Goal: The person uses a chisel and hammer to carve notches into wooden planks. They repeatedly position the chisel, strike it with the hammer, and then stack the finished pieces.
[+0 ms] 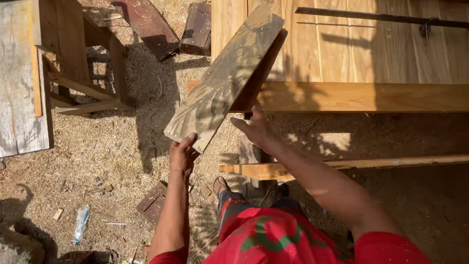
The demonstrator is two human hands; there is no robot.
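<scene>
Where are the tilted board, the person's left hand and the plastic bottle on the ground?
tilted board point(224, 78), head view, middle of its stained upper face.
left hand point(182, 155), head view, back of the hand at the board's lower corner.
plastic bottle point(80, 224), head view, middle of its body.

You are gripping the near end of a weathered plank point(222, 80) with your left hand point(181, 154), tilting it up against the wooden tabletop point(351, 49). Your right hand point(256, 129) is reaching open-fingered beneath the plank, over sawdust-covered ground point(112, 156).
</scene>
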